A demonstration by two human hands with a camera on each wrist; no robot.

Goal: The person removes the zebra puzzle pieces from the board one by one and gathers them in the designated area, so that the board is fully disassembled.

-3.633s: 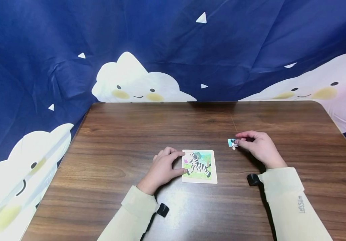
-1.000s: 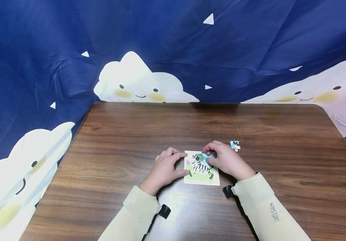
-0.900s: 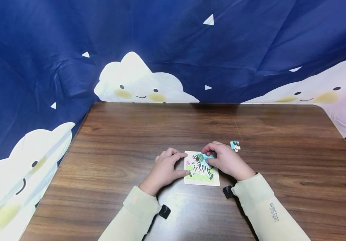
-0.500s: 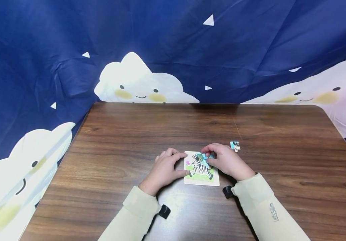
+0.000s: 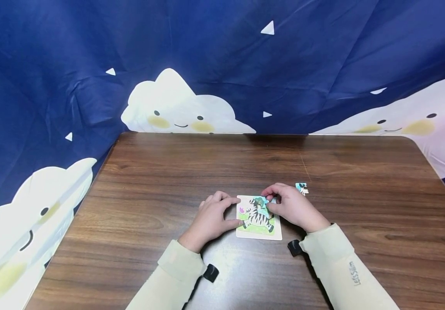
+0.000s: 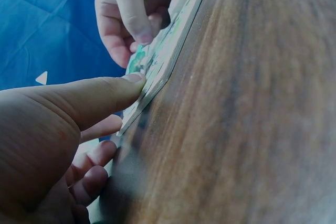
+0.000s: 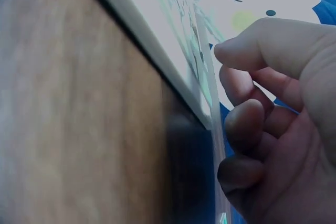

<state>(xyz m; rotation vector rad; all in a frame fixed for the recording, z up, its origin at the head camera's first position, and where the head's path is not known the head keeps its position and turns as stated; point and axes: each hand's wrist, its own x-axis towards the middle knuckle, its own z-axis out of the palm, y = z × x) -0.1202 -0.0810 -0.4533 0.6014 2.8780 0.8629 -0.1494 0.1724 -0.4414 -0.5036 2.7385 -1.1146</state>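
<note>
A square zebra jigsaw board point(image 5: 256, 235) with a pale rim lies on the table in the head view. My left hand point(image 5: 211, 221) is at its left side, thumb and index finger spread apart and touching the board. In the left wrist view the left thumb point(image 6: 113, 95) presses on the board's face. My right hand point(image 5: 294, 207) is over the board's upper right corner. Its thumb and index finger pinch a blue-and-green puzzle piece point(image 5: 262, 201) that sits askew over the picture; fingers hide part of it. The right wrist view shows the other right fingers point(image 7: 244, 124) curled.
Behind the right hand, a loose puzzle piece point(image 5: 301, 188) with blue and black-and-white print lies on the brown wooden table point(image 5: 191, 163). A dark blue cloth point(image 5: 222, 47) with smiling clouds hangs behind the table's far edge.
My right hand has moved left from the loose piece to the board's upper right corner. Lately the pinched piece has shifted slightly right. The left hand stays at the board's left side.
</note>
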